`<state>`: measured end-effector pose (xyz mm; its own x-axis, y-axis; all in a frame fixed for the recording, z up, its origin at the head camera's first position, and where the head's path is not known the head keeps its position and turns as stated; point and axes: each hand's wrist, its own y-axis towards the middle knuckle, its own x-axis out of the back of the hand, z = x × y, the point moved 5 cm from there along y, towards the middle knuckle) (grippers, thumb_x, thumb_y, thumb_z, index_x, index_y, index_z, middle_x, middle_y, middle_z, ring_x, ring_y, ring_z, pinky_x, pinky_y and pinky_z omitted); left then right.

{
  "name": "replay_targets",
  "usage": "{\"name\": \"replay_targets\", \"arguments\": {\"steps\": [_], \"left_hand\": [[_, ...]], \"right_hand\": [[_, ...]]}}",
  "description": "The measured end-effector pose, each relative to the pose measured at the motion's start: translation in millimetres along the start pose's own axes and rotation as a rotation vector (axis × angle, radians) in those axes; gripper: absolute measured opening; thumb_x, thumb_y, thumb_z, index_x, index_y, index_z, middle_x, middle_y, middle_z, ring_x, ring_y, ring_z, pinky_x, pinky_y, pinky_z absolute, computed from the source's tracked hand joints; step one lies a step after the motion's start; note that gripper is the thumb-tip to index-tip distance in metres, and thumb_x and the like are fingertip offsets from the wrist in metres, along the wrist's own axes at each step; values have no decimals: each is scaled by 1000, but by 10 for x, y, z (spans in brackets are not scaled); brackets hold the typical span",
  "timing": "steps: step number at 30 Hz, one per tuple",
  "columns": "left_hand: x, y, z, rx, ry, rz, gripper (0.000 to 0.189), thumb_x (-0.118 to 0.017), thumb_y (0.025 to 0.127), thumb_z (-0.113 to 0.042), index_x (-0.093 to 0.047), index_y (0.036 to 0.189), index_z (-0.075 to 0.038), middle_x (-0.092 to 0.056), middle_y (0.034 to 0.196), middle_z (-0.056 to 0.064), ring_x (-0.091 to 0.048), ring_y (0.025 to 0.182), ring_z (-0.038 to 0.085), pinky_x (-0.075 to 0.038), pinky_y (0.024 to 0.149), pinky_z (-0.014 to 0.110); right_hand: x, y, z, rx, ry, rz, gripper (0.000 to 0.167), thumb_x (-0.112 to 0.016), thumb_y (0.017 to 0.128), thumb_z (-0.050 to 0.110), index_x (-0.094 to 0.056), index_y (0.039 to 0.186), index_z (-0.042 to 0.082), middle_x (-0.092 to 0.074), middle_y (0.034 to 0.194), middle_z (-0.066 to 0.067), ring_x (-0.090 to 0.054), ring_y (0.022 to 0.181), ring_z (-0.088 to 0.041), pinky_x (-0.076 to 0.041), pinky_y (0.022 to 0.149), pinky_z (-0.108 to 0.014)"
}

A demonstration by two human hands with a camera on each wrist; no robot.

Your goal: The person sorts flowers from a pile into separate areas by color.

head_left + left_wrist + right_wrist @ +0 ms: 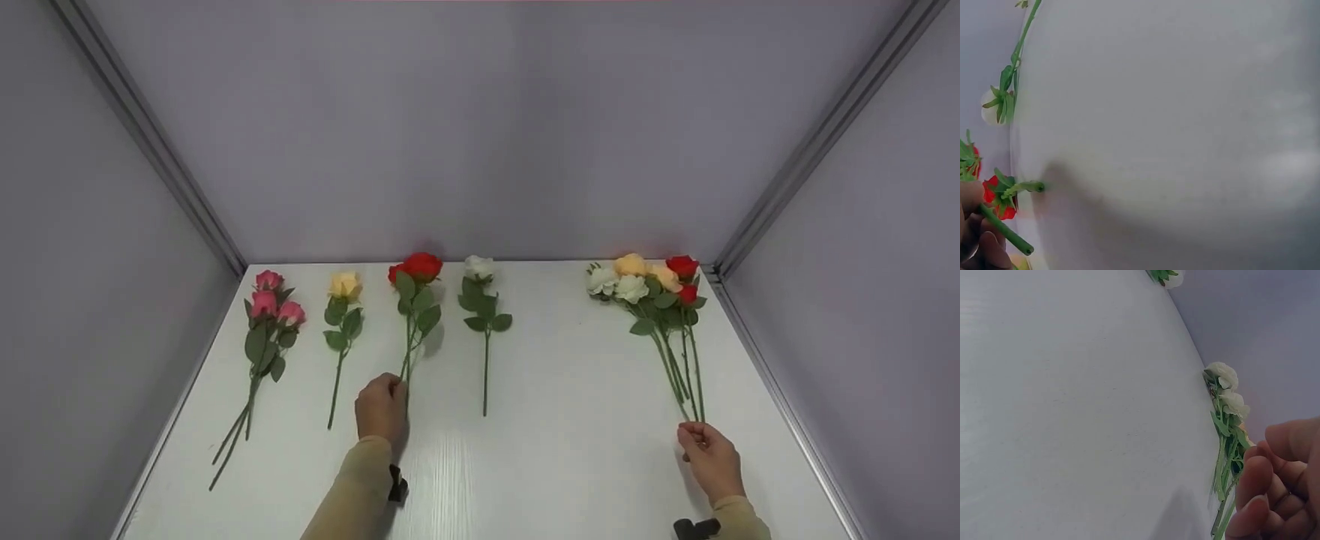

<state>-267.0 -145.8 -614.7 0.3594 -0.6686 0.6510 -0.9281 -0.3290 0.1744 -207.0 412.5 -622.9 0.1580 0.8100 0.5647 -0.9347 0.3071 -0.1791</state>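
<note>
My left hand point(381, 409) pinches the green stem point(1008, 232) of a red rose, and the cut end sticks out past the fingers in the left wrist view. Two red roses point(422, 267) lie together ahead of this hand, their leafy stems side by side. My right hand point(712, 459) is at the lower ends of a mixed bunch, its fingers loosely curled with nothing seen between them. That bunch has white roses point(631, 289), peach roses point(631, 264) and red roses point(682, 266), their stems fanned toward the hand. In the right wrist view the bunch's stems point(1222, 467) pass beyond the fingers.
Pink roses point(264, 304) with crossed stems lie at the far left of the white table point(555, 450). A single yellow rose point(345, 286) and a single white rose point(479, 267) flank the red pair. Grey panels point(480, 135) enclose the table at the back and sides.
</note>
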Motion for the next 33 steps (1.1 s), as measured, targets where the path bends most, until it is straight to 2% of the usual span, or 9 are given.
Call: {"name": "replay_targets", "arguments": {"steps": [4,8,13,18,24,28,33], "left_hand": [[-31,0,12,56,-34,21,9,-66,92,-16,-68,87,-9,-61,73,1,-56,67,18,-46,63,35],[-105,-5,71,102,-49,82,11,-66,90,-17,-68,87,-7,-62,72,2,-58,67,18,-48,63,37],[-173,7,144,113,-45,117,13,-66,89,-19,-68,86,-6,-63,73,2,-59,68,18,-49,65,37],[-192,-1,160,97,-65,98,12,-64,90,-17,-67,84,-7,-63,73,2,-58,67,19,-48,64,37],[-189,-63,176,93,-104,46,12,-63,91,-18,-65,83,-9,-59,70,1,-54,64,18,-44,59,34],[-172,-59,163,83,-111,29,12,-64,91,-17,-65,84,-8,-59,70,2,-54,64,18,-44,58,33],[-166,-62,157,91,-105,40,12,-64,92,-18,-65,87,-8,-59,72,2,-54,66,18,-44,59,33]], "right_hand": [[-14,-14,-6,-12,5,8,37,-56,98,30,-57,121,2,-62,107,-13,-62,85,-20,-49,67,-24],[-26,-26,-21,-28,5,19,38,-56,98,30,-56,122,1,-62,107,-12,-61,85,-20,-49,67,-24],[-8,-40,-39,-25,17,12,37,-56,98,29,-56,122,1,-62,104,-11,-61,83,-20,-49,66,-26],[-2,-37,-50,-19,37,2,36,-57,97,28,-57,121,1,-62,105,-12,-62,83,-20,-50,67,-26],[-25,-44,-64,-63,35,20,37,-57,97,29,-56,121,1,-61,105,-11,-61,86,-20,-49,68,-25],[-37,-41,-61,-70,35,21,37,-57,97,29,-56,121,1,-62,105,-11,-60,86,-20,-49,68,-26],[-65,-43,-73,-72,44,26,37,-57,97,29,-56,121,1,-61,104,-10,-60,86,-19,-50,68,-25]]}}
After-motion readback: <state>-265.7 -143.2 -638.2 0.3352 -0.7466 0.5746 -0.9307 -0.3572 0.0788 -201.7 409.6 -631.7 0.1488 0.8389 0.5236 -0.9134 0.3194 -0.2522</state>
